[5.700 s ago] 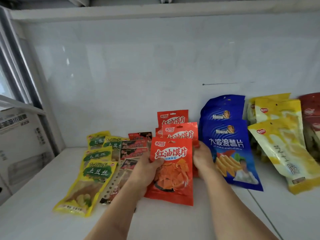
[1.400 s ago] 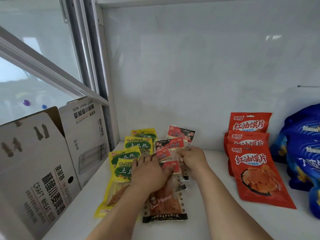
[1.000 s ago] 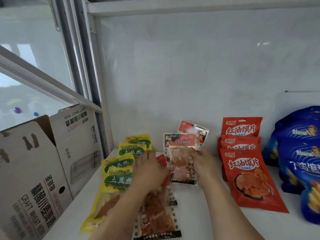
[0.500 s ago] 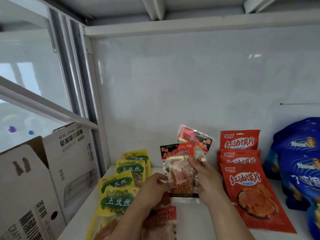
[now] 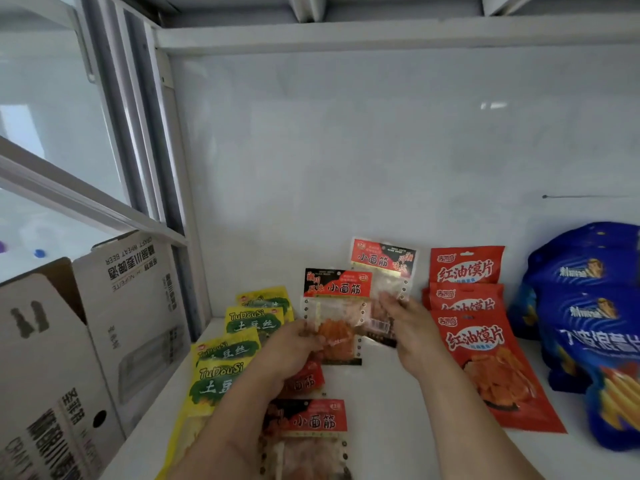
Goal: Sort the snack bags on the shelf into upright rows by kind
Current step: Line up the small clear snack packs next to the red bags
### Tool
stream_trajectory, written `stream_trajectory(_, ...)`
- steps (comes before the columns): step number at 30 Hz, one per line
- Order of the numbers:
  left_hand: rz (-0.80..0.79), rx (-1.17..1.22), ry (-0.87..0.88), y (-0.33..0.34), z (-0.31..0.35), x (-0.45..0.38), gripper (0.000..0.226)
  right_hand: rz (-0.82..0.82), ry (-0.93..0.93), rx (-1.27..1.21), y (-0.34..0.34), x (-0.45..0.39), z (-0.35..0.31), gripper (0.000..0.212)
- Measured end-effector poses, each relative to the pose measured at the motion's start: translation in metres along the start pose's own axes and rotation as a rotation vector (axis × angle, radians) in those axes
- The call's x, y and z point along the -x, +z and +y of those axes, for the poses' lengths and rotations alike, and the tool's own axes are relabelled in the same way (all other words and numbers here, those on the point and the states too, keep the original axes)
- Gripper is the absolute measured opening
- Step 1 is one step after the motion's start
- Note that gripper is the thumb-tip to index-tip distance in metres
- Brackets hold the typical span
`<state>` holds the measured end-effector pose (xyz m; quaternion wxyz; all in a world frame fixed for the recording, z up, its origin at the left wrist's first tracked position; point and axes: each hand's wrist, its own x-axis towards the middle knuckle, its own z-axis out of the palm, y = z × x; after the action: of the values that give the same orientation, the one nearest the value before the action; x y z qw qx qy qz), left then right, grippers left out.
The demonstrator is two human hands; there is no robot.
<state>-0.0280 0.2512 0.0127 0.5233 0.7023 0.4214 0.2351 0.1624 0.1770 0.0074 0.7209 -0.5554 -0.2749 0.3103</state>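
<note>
On the white shelf (image 5: 398, 410), our left hand (image 5: 291, 348) pinches one clear gluten-strip bag (image 5: 334, 317) upright and our right hand (image 5: 412, 327) grips another (image 5: 381, 268) behind it; these limp packets may topple forward once released.

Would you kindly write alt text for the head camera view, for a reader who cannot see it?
Two bare hands each hold a clear, red-topped snack packet upright on a white shelf: the left hand the nearer packet, the right hand the farther packet. Yellow bags lie left, red bags right.
</note>
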Motion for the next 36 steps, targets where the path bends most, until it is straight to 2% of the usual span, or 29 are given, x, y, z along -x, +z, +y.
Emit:
stream_trajectory(3,-0.024,0.049,0.011,-0.004,-0.003,-0.002,0.015,-0.013,-0.004,0.044,-0.003,0.005,-0.001,0.01)
stream_trajectory(9,-0.039,0.1,0.015,0.0,-0.009,-0.006,0.018,0.066,-0.032,0.136,-0.008,-0.004,0.01,0.01)
stream_trajectory(14,-0.05,0.072,-0.013,0.004,-0.008,-0.021,0.015,0.039,-0.071,0.184,-0.011,-0.019,0.02,0.014)
stream_trajectory(20,-0.056,0.081,-0.045,0.015,-0.001,-0.037,0.016,0.093,-0.056,0.138,-0.009,-0.035,0.027,0.011)
stream_trajectory(25,-0.004,0.047,0.011,0.038,0.012,-0.051,0.011,0.129,-0.03,0.134,-0.011,-0.037,0.025,0.03)
stream_trajectory(29,0.034,-0.098,0.064,0.051,0.017,-0.065,0.03,0.087,-0.022,0.022,-0.013,-0.04,0.027,0.036)
stream_trajectory(31,0.033,-0.143,0.068,0.058,0.017,-0.068,0.029,0.066,-0.055,0.083,-0.015,-0.042,0.032,0.039)
stream_trajectory(36,0.059,-0.227,0.092,0.068,0.017,-0.073,0.015,0.037,-0.13,0.106,-0.018,-0.05,0.04,0.008)
